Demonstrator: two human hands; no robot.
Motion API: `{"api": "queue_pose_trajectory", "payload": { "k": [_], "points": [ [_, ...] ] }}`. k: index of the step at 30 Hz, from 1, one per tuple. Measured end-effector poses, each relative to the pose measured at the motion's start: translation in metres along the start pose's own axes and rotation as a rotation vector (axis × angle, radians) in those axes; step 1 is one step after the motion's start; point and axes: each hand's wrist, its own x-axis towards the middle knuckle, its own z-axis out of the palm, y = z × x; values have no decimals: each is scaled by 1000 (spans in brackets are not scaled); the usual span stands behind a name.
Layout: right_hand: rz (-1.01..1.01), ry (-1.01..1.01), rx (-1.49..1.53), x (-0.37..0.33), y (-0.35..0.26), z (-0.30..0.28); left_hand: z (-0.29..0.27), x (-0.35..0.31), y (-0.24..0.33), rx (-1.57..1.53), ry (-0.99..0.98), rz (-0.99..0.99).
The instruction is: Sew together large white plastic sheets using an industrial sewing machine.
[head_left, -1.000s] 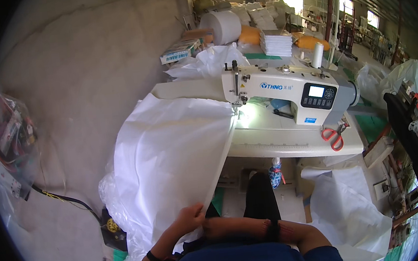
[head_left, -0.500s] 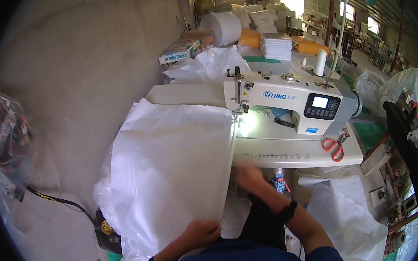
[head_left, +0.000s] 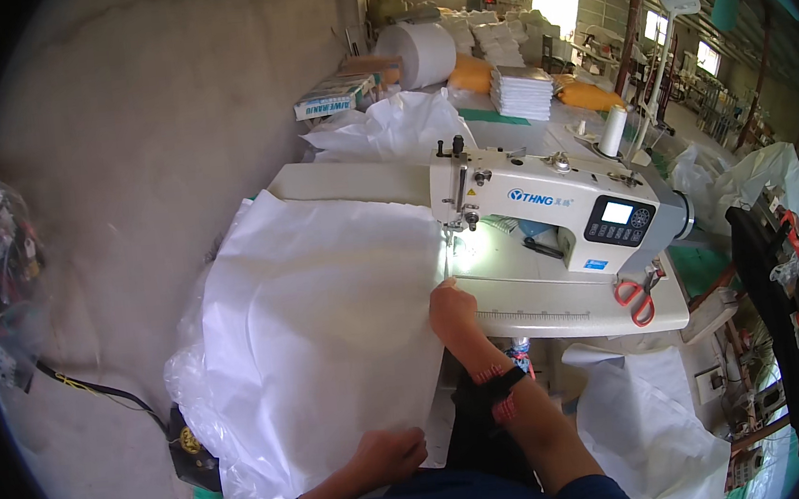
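Observation:
A large white sheet (head_left: 327, 294), smooth and slightly creased, hangs over the left side of the sewing machine bed (head_left: 565, 297). Its right edge runs up to the needle area of the white sewing machine (head_left: 537, 190), where a small lamp shines. Closed on that right edge, just below the needle, is my right hand (head_left: 452, 311), fingertips pinched together. My left hand (head_left: 391, 455) is curled shut at the sheet's lower right corner, close to my body. The fabric inside each grip is mostly hidden.
Red-handled scissors (head_left: 637, 300) lie on the bed's right end. Behind the machine are crumpled white sheeting (head_left: 398, 126), a big white roll (head_left: 425, 54) and a stack of white packs (head_left: 521, 93). More white sheeting (head_left: 646, 408) hangs below right. A bare wall (head_left: 169, 108) stands left.
My right hand has moved up and left from below the bed's front edge to the sheet's edge by the needle. My left hand stays at the lower corner.

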Motion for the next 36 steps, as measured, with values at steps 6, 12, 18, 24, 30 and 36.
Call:
{"api": "queue_pose_trajectory", "payload": {
  "k": [6, 12, 18, 24, 30, 36],
  "points": [
    [104, -106, 110, -30, -7, -8, 7, 30, -14, -62, 32, -32],
    [94, -143, 207, -12, 11, -17, 19, 58, -18, -139, 30, -16],
    [162, -164, 232, 42, 21, -4, 12, 68, -9, -172, -47, -33],
    [181, -111, 263, 41, 23, 12, -36, 123, -38, 223, -514, 225],
    [183, -121, 292, 40, 26, 2, -37, 279, -114, 230, 254, 241],
    [192, -185, 391, 41, 32, -2, -3, 306, -134, 480, 196, 63]
  ]
}}
